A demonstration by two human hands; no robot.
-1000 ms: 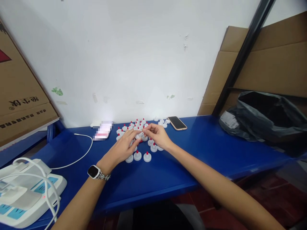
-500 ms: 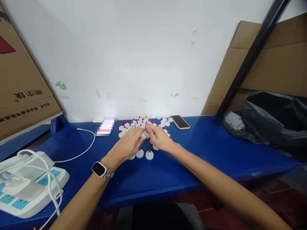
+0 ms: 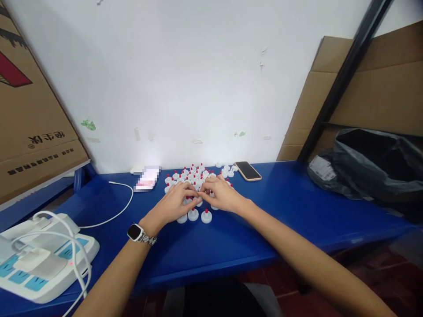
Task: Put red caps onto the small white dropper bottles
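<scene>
Mostly I see both hands meeting over a cluster of small white caps with red tips (image 3: 198,176) on the blue worktop (image 3: 291,198). My left hand (image 3: 173,203) lies palm down, fingers curled forward at about twelve o'clock, and its fingertips come together with those of my right hand (image 3: 222,197) right at the middle of the cluster. Something small seems pinched between them, but the fingers cover it, so I cannot tell whether either hand actually grips a cap or only rests on the pile. A watch (image 3: 135,232) sits on the left wrist.

Three caps (image 3: 193,215) stand in a short row just on the near side of the knuckles, at six o'clock from the fingertips, upright and apart from each other. More caps spread behind the hands toward the wall; several are partly covered by the hands, and their number is hard to count.

At one o'clock from the hands a phone (image 3: 248,170) lies face up near the wall. At eleven o'clock a blurred patch (image 3: 147,179) hides whatever lies there, with a white cable (image 3: 115,211) curving away from it. At eight o'clock a white device with blue panels (image 3: 42,259) is cut off by the frame's edge. At three o'clock a black bag (image 3: 373,163) sits on the worktop, its far side cut off. Cardboard boxes (image 3: 33,132) lean at nine o'clock, only partly in view.
</scene>
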